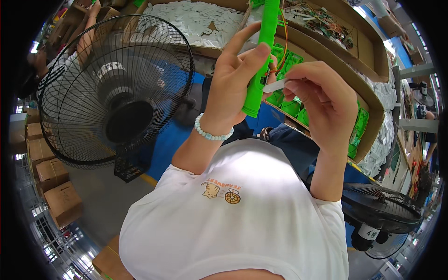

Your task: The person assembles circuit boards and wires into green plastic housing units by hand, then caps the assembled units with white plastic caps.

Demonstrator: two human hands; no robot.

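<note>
My left hand [227, 81] is closed round a long bright green plastic housing [268, 29], held up and slightly tilted, its thumb along the side. Thin orange and red wires [286, 35] loop out of the housing on its right. Near its lower end sits a small dark component [263, 80]. Between the thumb and fingers of my right hand [326, 100] is a small flat white plastic strip [275, 86]. The strip's tip points at the housing by the dark component; whether it touches I cannot tell. Behind my hands lie several green plastic housings [292, 108] in a cardboard box.
White flat pieces [200, 21] fill a carton at the back. Wired circuit boards [333, 28] lie in another box at the back right. A large black fan [129, 122] stands close on my left, a second fan [385, 207] at the lower right. Brown cartons [64, 200] are stacked far left.
</note>
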